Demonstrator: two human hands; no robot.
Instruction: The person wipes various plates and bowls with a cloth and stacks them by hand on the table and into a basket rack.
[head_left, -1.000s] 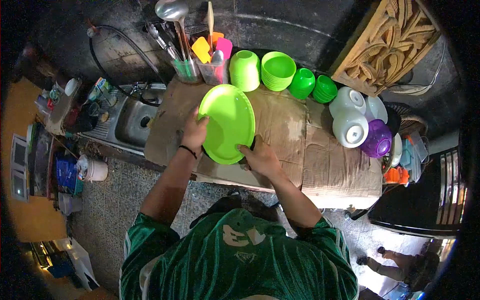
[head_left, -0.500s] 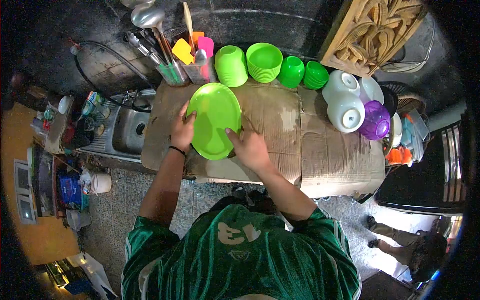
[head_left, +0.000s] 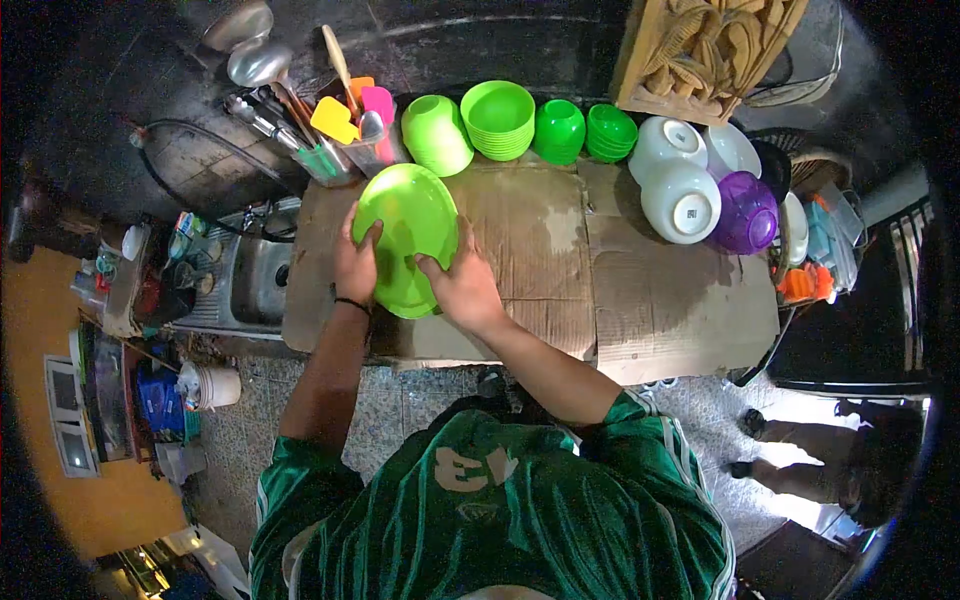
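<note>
A green oval plate (head_left: 405, 235) is held over the left part of the cardboard-covered table (head_left: 540, 260). My left hand (head_left: 356, 262) grips its left edge, thumb on the face. On the plate's right edge is my right hand (head_left: 466, 280), its thumb also on the face and its fingers partly hidden behind. Whether more plates lie under this one cannot be seen. Behind it stand stacks of light green bowls (head_left: 437, 136), more light green bowls (head_left: 498, 122) and darker green bowls (head_left: 560, 132).
White bowls (head_left: 680, 203) and a purple bowl (head_left: 746, 213) sit at the table's right end. Utensil containers (head_left: 330, 163) stand at the back left, beside a sink (head_left: 258, 280). A carved wooden panel (head_left: 700, 50) leans behind. Another person's legs (head_left: 800, 450) show at lower right.
The view has shifted, so the table's contents appear further left and higher. My right hand has moved up along the plate's right edge; both hands still hold the plate.
</note>
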